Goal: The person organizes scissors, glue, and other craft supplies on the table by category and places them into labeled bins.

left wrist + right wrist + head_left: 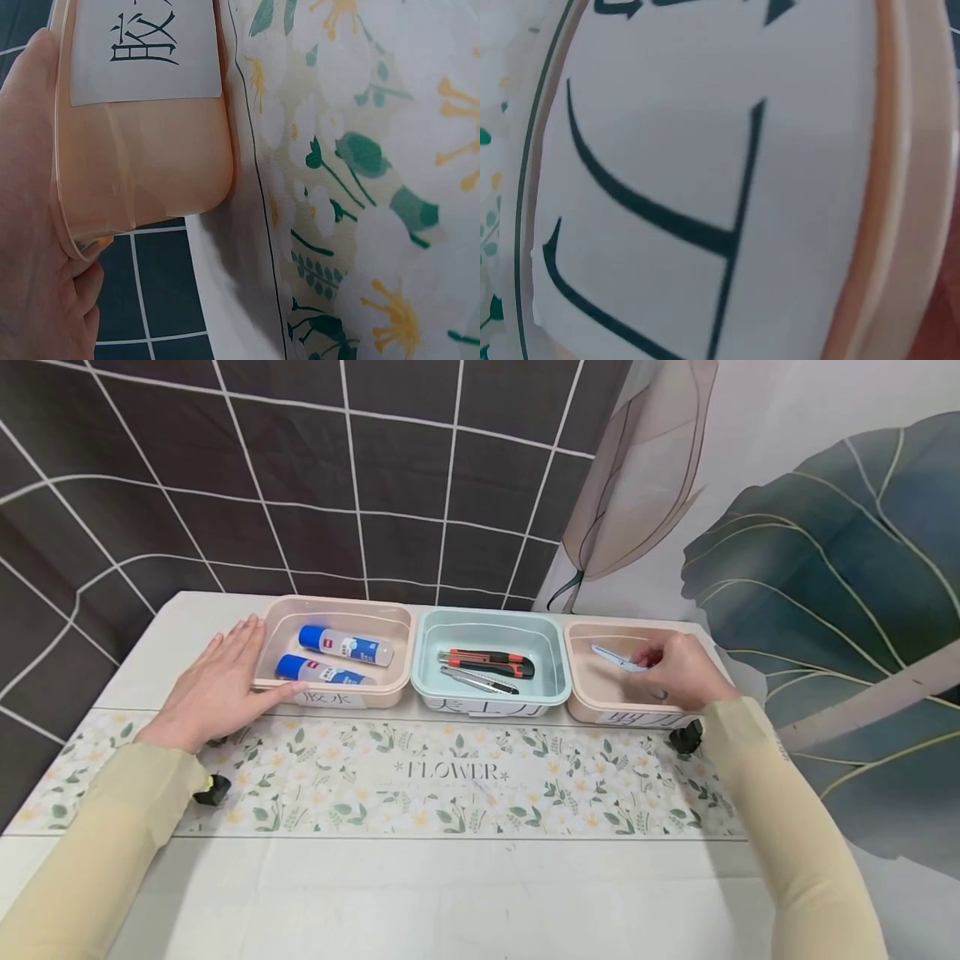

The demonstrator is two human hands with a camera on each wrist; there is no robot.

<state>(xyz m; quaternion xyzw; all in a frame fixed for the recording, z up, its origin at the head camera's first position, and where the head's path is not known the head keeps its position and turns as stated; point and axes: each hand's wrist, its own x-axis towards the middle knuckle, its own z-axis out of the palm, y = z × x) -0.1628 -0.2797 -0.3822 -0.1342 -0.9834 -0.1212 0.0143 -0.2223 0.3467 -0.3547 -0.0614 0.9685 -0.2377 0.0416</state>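
Note:
My left hand [217, 685] rests with fairly straight fingers along the left end of a pink bin [405, 652], its thumb at the front rim. Two glue bottles [345, 645] with blue caps lie inside that bin. In the left wrist view the left hand [26, 202] lies against the bin's rim. My right hand [678, 672] reaches into the right-hand pink bin [581, 672] and pinches a slim light-blue item [617, 657] between thumb and fingers. The hand partly covers that item, so its kind is unclear. The right wrist view shows mostly the bin's paper label [802, 187].
Between the pink bins stands a light-blue bin [422, 668] with several utility knives [487, 667]. Each bin has a paper label on its front. A floral strip [465, 785] runs across the white table [465, 893]. A dark grid-patterned cloth [300, 468] hangs behind.

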